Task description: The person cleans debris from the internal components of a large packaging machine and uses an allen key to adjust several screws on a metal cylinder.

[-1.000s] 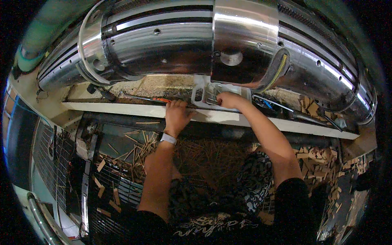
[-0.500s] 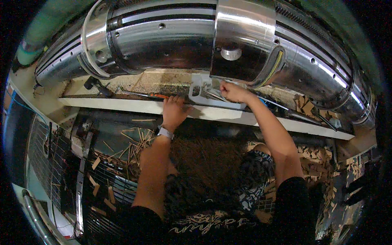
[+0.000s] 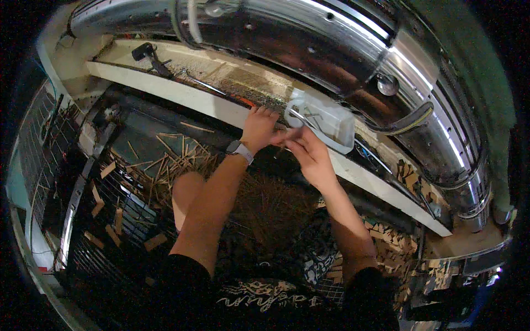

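Observation:
My left hand [image 3: 260,129] rests on the pale beam [image 3: 176,94], its fingers laid over the top edge and its thumb reaching toward my other hand. Just beyond its fingertips lies a tool with an orange end [image 3: 243,101] and a long metal shaft. My right hand [image 3: 310,157] is close beside it in front of the beam, fingers pinched together; what they hold is too small and blurred to make out. Behind the right hand sits a translucent white plastic container [image 3: 339,129] with a handle hole. Bent metal keys [image 3: 314,122] lie in it.
A large shiny metal cylinder [image 3: 287,60] with holes and slots spans the far side. A black clamp-like tool [image 3: 149,58] lies on the ledge at left. Below are cardboard strips [image 3: 182,154] and, at right, heaps of cardboard scraps [image 3: 386,240].
My right hand has come out of the container and back toward me, beside my left hand. The view has turned and shifted. My left hand stays on the beam, its fingers closer together.

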